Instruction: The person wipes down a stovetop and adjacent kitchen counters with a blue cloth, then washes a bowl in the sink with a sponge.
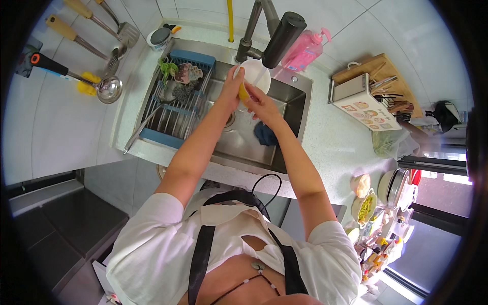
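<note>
Over the sink (pixel 234 145), my left hand (pixel 232 86) is closed on the rim of a white bowl (pixel 252 72), which is tilted under the dark faucet (pixel 287 38). A thin stream of water falls into the bowl. At the bowl's near edge, my right hand (pixel 263 105) is closed around a yellow piece (pixel 244 93) that looks like a sponge. Both hands nearly meet there, and fingers hide part of the yellow piece. A dark blue cloth (pixel 265 133) lies in the basin below my right wrist.
Left in the sink sits a blue dish rack (pixel 192 57) with leafy greens (pixel 168 68). A pink pump bottle (pixel 305 50) stands behind the sink. Ladles and spatulas, including a ladle (pixel 109 90), hang on the left wall. A utensil holder (pixel 363 104) and food dishes stand along the right counter.
</note>
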The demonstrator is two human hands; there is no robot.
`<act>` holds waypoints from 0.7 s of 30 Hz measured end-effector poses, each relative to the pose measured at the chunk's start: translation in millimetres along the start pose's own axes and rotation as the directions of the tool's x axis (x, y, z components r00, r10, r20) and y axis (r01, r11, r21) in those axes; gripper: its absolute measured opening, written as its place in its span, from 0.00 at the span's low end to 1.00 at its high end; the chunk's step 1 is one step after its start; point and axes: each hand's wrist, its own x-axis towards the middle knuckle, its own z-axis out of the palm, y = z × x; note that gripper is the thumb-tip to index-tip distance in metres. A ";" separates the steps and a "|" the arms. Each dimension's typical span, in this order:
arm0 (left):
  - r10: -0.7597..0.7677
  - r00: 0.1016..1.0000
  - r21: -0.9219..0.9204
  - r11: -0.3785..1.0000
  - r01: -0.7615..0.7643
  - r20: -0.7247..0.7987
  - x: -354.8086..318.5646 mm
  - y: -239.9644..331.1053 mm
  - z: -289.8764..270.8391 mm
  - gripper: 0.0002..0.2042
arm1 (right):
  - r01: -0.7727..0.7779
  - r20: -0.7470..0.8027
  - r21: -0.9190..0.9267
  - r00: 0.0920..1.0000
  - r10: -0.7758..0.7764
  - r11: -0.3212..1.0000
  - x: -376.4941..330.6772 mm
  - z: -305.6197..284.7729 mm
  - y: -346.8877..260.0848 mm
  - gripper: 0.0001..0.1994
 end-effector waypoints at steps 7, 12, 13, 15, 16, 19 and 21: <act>-0.063 0.995 0.106 0.993 0.055 0.073 3.2 5.7 -3.2 0.22 | 0.375 0.143 -0.822 0.865 -0.481 0.429 18.4 -26.5 36.8 0.19; -0.100 0.994 0.072 0.993 0.096 0.048 4.8 -1.4 -9.3 0.23 | 0.153 0.026 -0.959 0.884 -0.466 0.237 11.2 -18.7 26.0 0.20; -0.096 0.995 0.071 0.993 0.094 0.027 2.1 2.1 -4.6 0.23 | 0.200 -0.008 -0.899 0.881 -0.473 0.390 12.5 -14.2 37.5 0.21; -0.074 0.997 0.069 0.995 0.074 -0.001 1.5 1.1 -3.2 0.22 | 0.287 -0.077 -0.702 0.879 -0.470 0.652 17.9 -2.2 59.1 0.23; -0.056 0.998 0.068 0.996 0.056 -0.008 3.0 -3.4 -6.4 0.22 | 0.393 -0.056 -0.518 0.871 -0.488 0.760 20.9 2.5 61.7 0.26; -0.078 0.997 0.074 0.994 0.080 -0.027 3.9 -7.3 -10.0 0.22 | 0.378 -0.122 -0.533 0.851 -0.511 0.756 12.9 13.1 58.3 0.24; -0.150 0.987 0.059 0.988 0.146 0.066 7.5 -7.9 -17.9 0.23 | 0.346 -0.001 -0.707 0.871 -0.490 0.617 11.1 -3.2 55.7 0.22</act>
